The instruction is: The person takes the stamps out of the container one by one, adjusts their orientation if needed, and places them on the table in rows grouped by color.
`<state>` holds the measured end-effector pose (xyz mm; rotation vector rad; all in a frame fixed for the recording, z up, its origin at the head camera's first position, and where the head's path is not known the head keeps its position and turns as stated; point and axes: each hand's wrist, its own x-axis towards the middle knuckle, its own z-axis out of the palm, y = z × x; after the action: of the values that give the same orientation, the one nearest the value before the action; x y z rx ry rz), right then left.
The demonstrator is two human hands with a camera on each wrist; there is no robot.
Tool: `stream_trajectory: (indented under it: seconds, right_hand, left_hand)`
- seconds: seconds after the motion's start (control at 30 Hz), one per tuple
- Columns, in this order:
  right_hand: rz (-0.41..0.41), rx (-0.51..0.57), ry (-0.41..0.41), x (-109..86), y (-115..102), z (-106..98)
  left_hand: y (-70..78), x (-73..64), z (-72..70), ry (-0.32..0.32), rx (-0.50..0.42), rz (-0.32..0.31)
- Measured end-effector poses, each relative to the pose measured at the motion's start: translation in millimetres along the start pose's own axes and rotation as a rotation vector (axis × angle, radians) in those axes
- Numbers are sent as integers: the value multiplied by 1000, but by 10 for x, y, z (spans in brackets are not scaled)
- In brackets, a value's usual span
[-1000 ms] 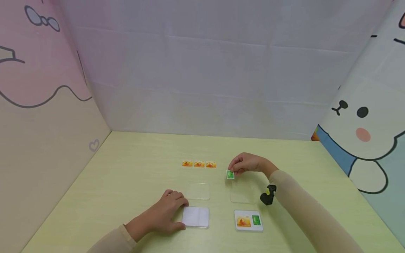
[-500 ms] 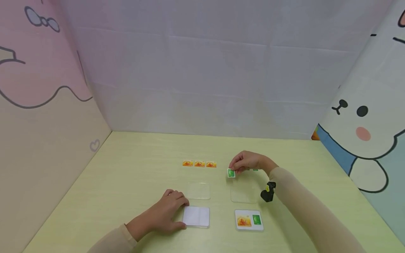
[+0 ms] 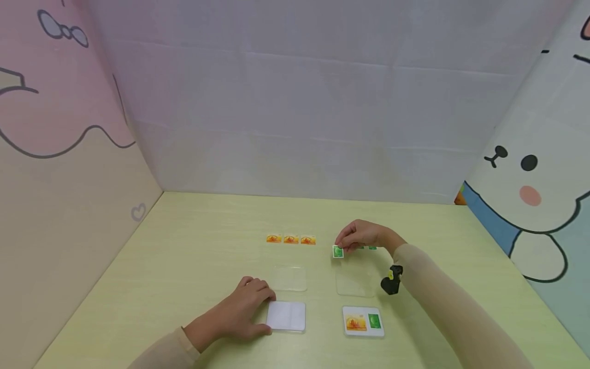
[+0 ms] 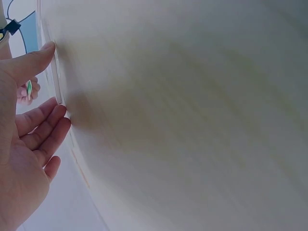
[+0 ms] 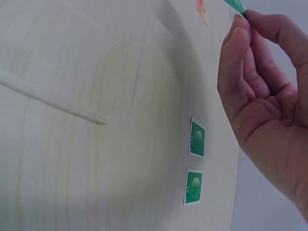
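In the head view my right hand (image 3: 364, 234) pinches a small green postage stamp (image 3: 338, 251) by its top edge, between thumb and fingertips, above the table. Two more green stamps (image 5: 195, 163) lie beneath that hand, mostly hidden in the head view. My left hand (image 3: 241, 310) holds a shallow clear plastic case with a white lining (image 3: 286, 315), thumb at the near left corner and fingertips at the far left corner. To its right, a similar case (image 3: 363, 332) contains an orange stamp (image 3: 356, 323) and a green stamp (image 3: 375, 321).
Three orange stamps (image 3: 291, 239) lie in a row farther back. Two clear plastic lids (image 3: 289, 278) lie flat behind the cases, the right lid (image 3: 355, 287) below my right hand. Printed cloth walls enclose the pale table (image 3: 203, 230) at the back and sides.
My right hand, with the green stamp, has shifted very slightly up and to the right. Green stamps now show past its wrist. The left hand stays on its case.
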<state>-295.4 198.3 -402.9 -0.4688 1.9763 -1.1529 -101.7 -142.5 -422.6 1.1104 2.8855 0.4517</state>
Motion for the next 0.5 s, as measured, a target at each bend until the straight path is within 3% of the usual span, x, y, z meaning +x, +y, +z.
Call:
stream_trajectory:
  seconds: [0.5]
  right_hand:
    - [-18,-12,5,-32,31,-9]
  left_hand:
    - [11,-5,2,-2,2,-10]
